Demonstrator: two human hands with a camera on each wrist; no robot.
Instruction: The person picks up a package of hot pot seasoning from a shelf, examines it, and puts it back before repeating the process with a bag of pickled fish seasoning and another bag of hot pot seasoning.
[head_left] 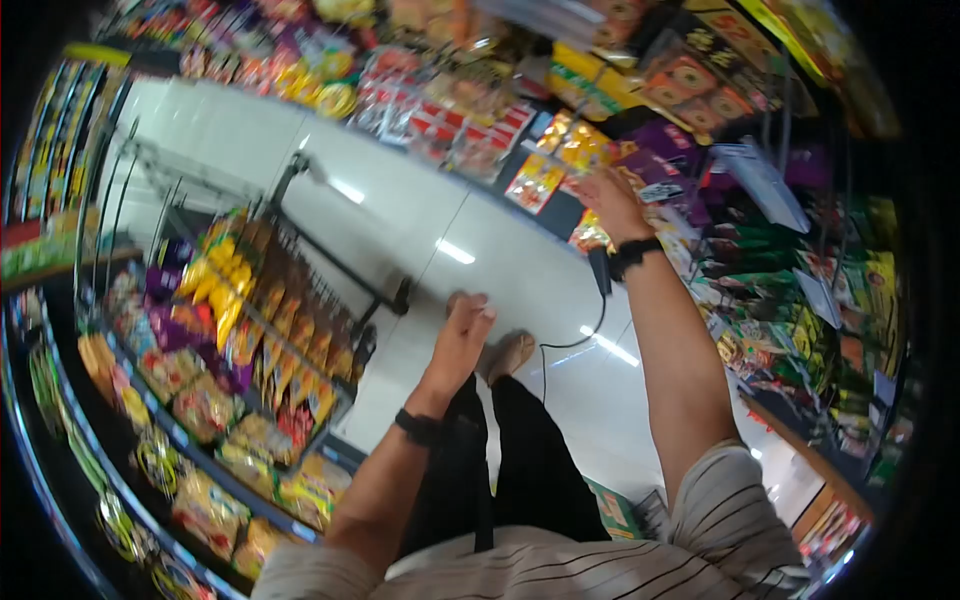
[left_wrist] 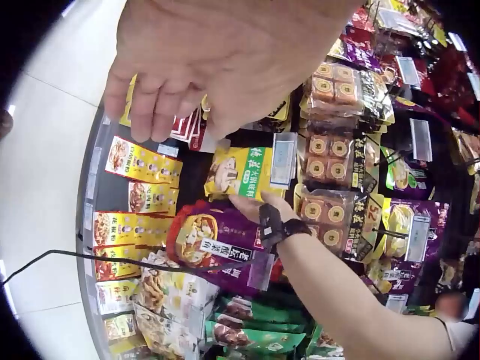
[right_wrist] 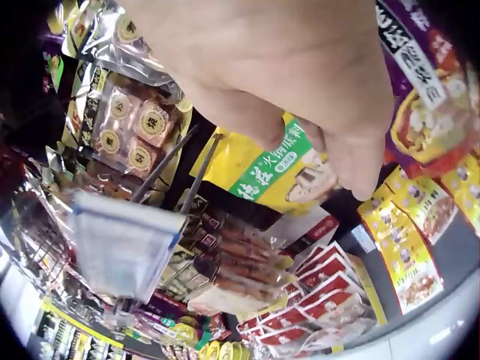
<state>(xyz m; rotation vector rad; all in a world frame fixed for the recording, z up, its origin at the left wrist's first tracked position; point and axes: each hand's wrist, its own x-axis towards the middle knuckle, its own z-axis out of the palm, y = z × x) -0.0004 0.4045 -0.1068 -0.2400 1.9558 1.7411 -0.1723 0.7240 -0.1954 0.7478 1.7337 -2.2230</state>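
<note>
A yellow-and-green packet of hot pot seasoning (right_wrist: pixel 274 166) hangs on the rack, its printed front in plain sight in both wrist views. My right hand (head_left: pixel 610 200) has reached out to it, and the curled fingers grip its edge. Beside that hand is a large purple packet (left_wrist: pixel 217 234); slim yellow seasoning packets (right_wrist: pixel 405 247) hang on its other side. My left hand (head_left: pixel 460 340) hovers over the floor in front of my body, fingers loosely bent, with nothing held. In the left wrist view it covers part of the rack.
Metal hooks with plastic price tags (right_wrist: pixel 124 244) jut from the rack. A black cable (head_left: pixel 570 344) hangs from my right wrist. A wheeled wire stand (head_left: pixel 330 270) of snack bags is at left, past the tiled floor (head_left: pixel 420 230). Green packets (left_wrist: pixel 255 334) hang lower on the rack.
</note>
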